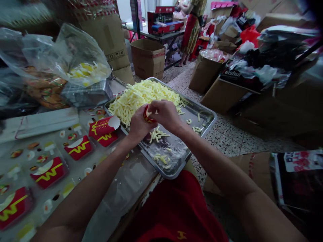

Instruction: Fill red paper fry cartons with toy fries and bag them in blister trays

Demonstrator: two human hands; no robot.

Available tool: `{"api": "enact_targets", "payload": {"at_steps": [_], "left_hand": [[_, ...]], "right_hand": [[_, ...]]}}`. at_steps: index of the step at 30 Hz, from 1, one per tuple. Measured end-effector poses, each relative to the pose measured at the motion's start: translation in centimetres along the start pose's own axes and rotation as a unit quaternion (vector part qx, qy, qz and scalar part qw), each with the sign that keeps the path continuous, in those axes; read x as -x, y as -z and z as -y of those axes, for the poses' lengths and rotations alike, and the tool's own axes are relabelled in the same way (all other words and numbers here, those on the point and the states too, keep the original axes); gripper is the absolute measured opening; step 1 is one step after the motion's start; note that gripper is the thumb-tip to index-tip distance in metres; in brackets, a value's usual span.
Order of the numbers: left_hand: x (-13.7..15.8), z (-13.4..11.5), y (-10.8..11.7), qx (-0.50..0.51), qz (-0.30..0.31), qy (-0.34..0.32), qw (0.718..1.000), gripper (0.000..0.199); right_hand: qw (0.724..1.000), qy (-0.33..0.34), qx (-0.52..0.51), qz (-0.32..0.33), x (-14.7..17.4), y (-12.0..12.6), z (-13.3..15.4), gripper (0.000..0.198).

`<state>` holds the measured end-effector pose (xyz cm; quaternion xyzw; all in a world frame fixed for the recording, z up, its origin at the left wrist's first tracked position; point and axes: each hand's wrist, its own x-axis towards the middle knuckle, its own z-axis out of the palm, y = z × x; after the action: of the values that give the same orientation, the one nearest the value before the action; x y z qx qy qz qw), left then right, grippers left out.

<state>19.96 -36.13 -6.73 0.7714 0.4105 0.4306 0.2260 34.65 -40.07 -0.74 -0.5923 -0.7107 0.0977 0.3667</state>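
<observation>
My left hand [140, 123] is wrapped round a small red carton [146, 116] above the metal tray. Over the carton's mouth, my right hand [165, 114] has its fingers curled together; whatever they pinch is hidden from me. Under and behind both hands, pale yellow toy fries [141, 92] are heaped in the metal tray [210, 117], with a few loose pieces near its front. A stack of flat red fry cartons [104, 129] with yellow zigzags lies left of the tray.
Plastic trays [37, 151] with red cartons and small toy foods cover the table's left side. Clear bags [83, 57] stand behind them. Cardboard boxes [148, 58] surround the floor area, and a person [193, 27] stands at the back beside a red-and-blue machine [164, 23].
</observation>
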Motion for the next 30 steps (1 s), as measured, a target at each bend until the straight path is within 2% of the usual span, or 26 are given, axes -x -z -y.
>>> {"api": "enact_targets", "payload": {"at_steps": [2, 4, 6, 9, 13, 19, 22, 27, 30], "left_hand": [[0.1, 0.7, 0.4, 0.022, -0.003, 0.019, 1.0, 0.074], [0.1, 1.3, 1.0, 0.013, -0.016, 0.036, 0.999, 0.076], [0.2, 1.5, 1.6, -0.005, -0.024, 0.045, 0.999, 0.079], [0.8, 1.2, 2.3, -0.015, -0.013, 0.043, 0.999, 0.079], [2.0, 0.3, 3.3, -0.015, 0.014, 0.037, 0.999, 0.077], [2.7, 0.2, 4.8, -0.053, 0.009, 0.062, 0.997, 0.078], [2.7, 0.3, 4.5, -0.058, 0.011, 0.061, 0.996, 0.08], [2.8, -0.1, 3.6, -0.053, 0.033, 0.05, 0.997, 0.083], [3.1, -0.4, 4.2, -0.073, 0.052, 0.068, 0.994, 0.081]], "right_hand": [[0.999, -0.019, -0.032, -0.03, 2.0, 0.3, -1.1, 0.01], [0.999, -0.016, -0.032, -0.011, 4.0, 0.4, -2.7, 0.014], [0.997, 0.029, 0.006, 0.074, 5.7, 0.2, -4.3, 0.019], [0.971, 0.105, 0.092, 0.193, 6.9, -0.5, -5.4, 0.035], [0.948, 0.127, 0.158, 0.247, 6.7, -0.9, -4.8, 0.042], [0.96, 0.059, 0.165, 0.22, 7.1, -0.9, -3.7, 0.033], [0.957, 0.015, 0.186, 0.222, 7.5, -1.9, -3.8, 0.025], [0.962, -0.063, 0.172, 0.203, 7.5, -3.2, -4.3, 0.026], [0.971, -0.055, 0.176, 0.149, 7.5, -2.3, -4.0, 0.023]]}}
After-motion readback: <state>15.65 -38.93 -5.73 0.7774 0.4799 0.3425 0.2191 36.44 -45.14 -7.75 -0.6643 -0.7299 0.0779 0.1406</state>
